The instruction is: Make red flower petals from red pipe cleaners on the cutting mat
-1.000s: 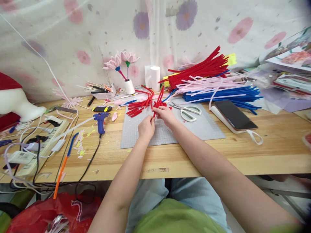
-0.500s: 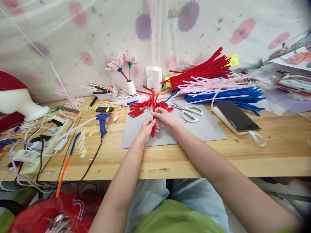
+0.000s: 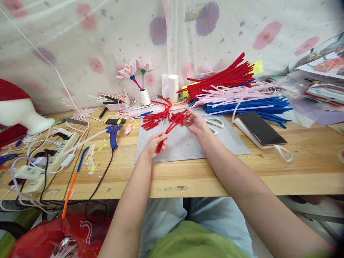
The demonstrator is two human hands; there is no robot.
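My left hand point(image 3: 156, 144) is closed around the lower end of a few red pipe cleaners point(image 3: 174, 126) just above the grey cutting mat point(image 3: 185, 150). They slant up and to the right toward my right hand point(image 3: 196, 122), whose thumb and fingers are pinched at their far end. Behind them on the mat lie cut red pipe cleaner pieces point(image 3: 150, 124) and longer bent red ones point(image 3: 167, 104). Scissors point(image 3: 217, 122) rest to the right, their blades hidden behind my right hand.
A blue glue gun point(image 3: 114, 135) and a utility knife point(image 3: 115, 121) lie left of the mat. Red point(image 3: 225, 80), pink and blue point(image 3: 249, 106) pipe cleaner bundles are piled behind. A phone point(image 3: 262, 128) leans at right; a power strip point(image 3: 53, 157) with cables sits at left.
My hands have moved apart: the right one up and rightward, now covering part of the scissors, the left slightly left. The red pipe cleaners have tilted from upright to slanting right.
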